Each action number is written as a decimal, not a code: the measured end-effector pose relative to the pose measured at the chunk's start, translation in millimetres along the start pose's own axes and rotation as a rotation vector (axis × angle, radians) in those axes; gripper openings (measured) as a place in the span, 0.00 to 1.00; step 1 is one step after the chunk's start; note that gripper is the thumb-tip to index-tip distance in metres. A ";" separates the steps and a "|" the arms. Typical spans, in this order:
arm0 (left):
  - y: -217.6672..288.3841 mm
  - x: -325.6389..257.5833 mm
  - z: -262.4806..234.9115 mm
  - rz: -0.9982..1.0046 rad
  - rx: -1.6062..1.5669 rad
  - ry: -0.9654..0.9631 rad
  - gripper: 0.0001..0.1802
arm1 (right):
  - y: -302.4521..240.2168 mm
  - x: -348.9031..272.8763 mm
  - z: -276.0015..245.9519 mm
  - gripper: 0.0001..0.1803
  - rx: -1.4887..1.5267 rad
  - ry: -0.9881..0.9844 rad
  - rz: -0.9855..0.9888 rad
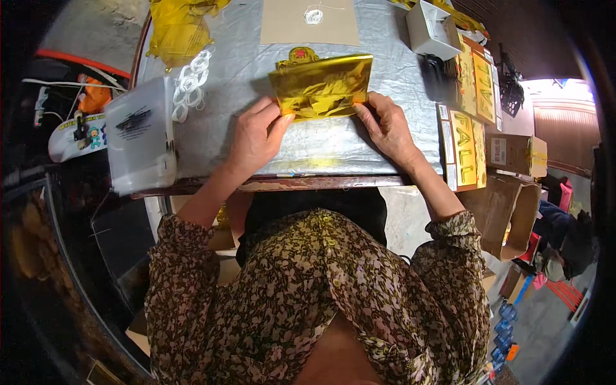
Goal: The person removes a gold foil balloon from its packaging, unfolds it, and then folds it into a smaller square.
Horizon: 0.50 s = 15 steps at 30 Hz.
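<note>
The left hand [255, 133] and right hand [389, 126] are nearly closed, pinching a shiny gold sheet [324, 82] by its near corners over the desk [212, 136], white loops [190, 82] lying left

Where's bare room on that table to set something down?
Silver cover shows bare between white loops and left hand, between gold foil and white bin, and between left hand and right hand, toward the front edge. Crowded: right side, yellow boxes; left side, translucent plastic.
</note>
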<state>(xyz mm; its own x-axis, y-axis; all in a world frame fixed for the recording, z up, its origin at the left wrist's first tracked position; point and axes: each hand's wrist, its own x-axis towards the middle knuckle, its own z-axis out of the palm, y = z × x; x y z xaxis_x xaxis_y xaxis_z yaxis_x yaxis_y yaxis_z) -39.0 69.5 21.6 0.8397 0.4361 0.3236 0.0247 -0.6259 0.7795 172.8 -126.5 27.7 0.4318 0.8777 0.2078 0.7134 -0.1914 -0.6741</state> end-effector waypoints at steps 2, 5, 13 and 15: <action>1.5 2.0 1.1 0.000 -0.011 0.026 0.06 | -1.5 0.6 1.8 0.08 -0.032 0.001 0.038; 5.6 7.3 -1.3 -0.103 -0.007 -0.021 0.07 | 1.7 -2.9 4.7 0.09 0.047 -0.020 0.140; -4.9 14.7 -0.7 -0.135 0.150 -0.076 0.17 | -2.5 -6.1 10.7 0.11 0.345 0.035 0.361; -2.8 15.5 -2.2 -0.183 0.136 -0.087 0.17 | -5.7 -5.0 11.4 0.10 0.292 0.040 0.370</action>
<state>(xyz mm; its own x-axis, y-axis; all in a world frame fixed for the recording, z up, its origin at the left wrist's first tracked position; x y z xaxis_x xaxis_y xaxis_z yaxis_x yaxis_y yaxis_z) -27.3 79.4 25.6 0.8578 0.4967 0.1318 0.2488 -0.6258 0.7393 160.3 -124.8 22.4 0.6524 0.7555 -0.0607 0.3250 -0.3512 -0.8781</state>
